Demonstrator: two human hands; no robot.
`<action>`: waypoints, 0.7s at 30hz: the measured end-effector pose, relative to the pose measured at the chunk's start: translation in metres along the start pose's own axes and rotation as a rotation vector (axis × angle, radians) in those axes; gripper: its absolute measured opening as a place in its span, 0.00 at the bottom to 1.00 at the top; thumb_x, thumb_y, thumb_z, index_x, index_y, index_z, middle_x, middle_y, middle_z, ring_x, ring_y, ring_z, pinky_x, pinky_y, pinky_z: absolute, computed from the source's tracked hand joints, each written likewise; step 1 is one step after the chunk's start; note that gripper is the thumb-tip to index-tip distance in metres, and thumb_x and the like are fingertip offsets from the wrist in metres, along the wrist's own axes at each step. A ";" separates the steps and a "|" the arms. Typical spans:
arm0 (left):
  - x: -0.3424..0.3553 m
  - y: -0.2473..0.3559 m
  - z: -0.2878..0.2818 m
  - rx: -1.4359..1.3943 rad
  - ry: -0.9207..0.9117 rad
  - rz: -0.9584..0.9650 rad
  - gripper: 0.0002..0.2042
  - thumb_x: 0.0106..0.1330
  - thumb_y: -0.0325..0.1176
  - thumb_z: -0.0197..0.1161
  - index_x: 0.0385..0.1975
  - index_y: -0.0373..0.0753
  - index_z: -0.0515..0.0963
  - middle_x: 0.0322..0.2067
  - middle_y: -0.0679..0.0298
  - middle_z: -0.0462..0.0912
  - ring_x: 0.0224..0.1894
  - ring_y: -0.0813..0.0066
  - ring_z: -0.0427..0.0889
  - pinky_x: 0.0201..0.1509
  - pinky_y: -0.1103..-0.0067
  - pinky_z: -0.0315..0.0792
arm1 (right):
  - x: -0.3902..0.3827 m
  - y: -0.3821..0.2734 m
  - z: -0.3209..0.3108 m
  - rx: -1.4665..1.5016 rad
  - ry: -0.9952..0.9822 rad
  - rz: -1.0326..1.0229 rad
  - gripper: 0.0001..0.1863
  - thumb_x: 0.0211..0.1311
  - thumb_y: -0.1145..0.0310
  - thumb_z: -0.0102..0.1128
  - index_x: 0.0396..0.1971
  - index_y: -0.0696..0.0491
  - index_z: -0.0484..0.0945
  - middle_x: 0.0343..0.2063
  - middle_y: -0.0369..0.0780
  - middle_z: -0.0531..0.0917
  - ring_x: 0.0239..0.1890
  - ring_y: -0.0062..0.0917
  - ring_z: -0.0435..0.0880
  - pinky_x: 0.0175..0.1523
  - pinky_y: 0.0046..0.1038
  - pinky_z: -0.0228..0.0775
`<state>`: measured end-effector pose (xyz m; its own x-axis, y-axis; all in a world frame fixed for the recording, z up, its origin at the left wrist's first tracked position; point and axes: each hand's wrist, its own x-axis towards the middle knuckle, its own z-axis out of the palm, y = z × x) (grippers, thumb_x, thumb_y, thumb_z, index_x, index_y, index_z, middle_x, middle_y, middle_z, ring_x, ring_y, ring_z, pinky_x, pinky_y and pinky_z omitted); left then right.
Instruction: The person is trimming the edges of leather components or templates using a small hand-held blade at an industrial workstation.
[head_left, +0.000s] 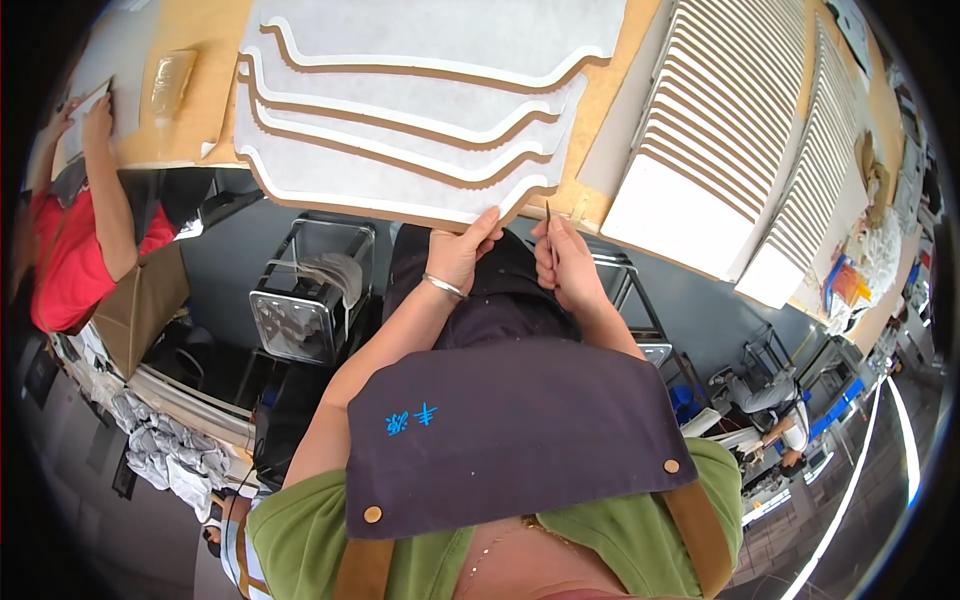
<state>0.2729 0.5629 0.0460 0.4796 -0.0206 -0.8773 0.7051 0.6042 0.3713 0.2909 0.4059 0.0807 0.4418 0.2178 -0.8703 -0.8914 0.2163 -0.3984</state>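
Observation:
Curved strips (415, 207), white on top with brown edges, lie in rows on pale sheets (430, 25) at the table's near edge. My left hand (465, 250), wearing a silver bangle, grips the nearest piece at its right part, thumb on top and the other fingers partly hidden. Just right of it, my right hand (565, 262) is closed round a slim, dark, pointed tool (549, 222), its tip upward near that piece; I cannot make out exactly what tool it is.
Overlapping white-and-brown stacks (690, 210) cover the table's right side. A translucent package (170, 87) lies at left. A co-worker in a red top (75, 265) works there. Metal stools (300, 290) stand beneath. Grey cloth bundles (170, 450) are at lower left, another person (790, 435) at right.

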 end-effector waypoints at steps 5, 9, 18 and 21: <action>-0.003 -0.002 0.001 0.075 0.029 0.155 0.09 0.53 0.34 0.66 0.28 0.37 0.77 0.23 0.67 0.78 0.23 0.84 0.76 0.25 0.90 0.67 | 0.003 -0.001 0.005 0.067 -0.060 0.031 0.16 0.67 0.54 0.36 0.30 0.52 0.64 0.11 0.30 0.60 0.08 0.12 0.53 0.11 0.15 0.44; -0.003 -0.005 0.000 0.083 0.044 0.145 0.08 0.53 0.33 0.66 0.28 0.36 0.77 0.23 0.67 0.79 0.23 0.83 0.76 0.25 0.89 0.67 | 0.006 0.003 0.009 0.066 -0.042 0.008 0.16 0.66 0.54 0.36 0.30 0.52 0.64 0.10 0.30 0.59 0.07 0.12 0.52 0.10 0.15 0.43; -0.001 -0.004 0.000 0.125 0.005 0.189 0.07 0.55 0.30 0.64 0.29 0.34 0.77 0.25 0.65 0.80 0.26 0.81 0.78 0.27 0.87 0.68 | 0.013 0.002 0.020 0.173 -0.037 -0.052 0.16 0.66 0.54 0.36 0.29 0.51 0.64 0.08 0.29 0.58 0.06 0.11 0.50 0.10 0.15 0.41; 0.000 -0.005 0.000 0.113 -0.004 0.213 0.07 0.55 0.29 0.63 0.30 0.33 0.77 0.26 0.64 0.80 0.27 0.80 0.78 0.29 0.86 0.69 | 0.014 0.001 0.022 0.223 0.011 -0.049 0.16 0.67 0.54 0.36 0.29 0.51 0.64 0.08 0.29 0.57 0.06 0.11 0.49 0.10 0.15 0.40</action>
<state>0.2691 0.5603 0.0442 0.6256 0.0945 -0.7744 0.6415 0.5025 0.5796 0.2977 0.4298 0.0746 0.4819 0.1914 -0.8551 -0.8237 0.4316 -0.3676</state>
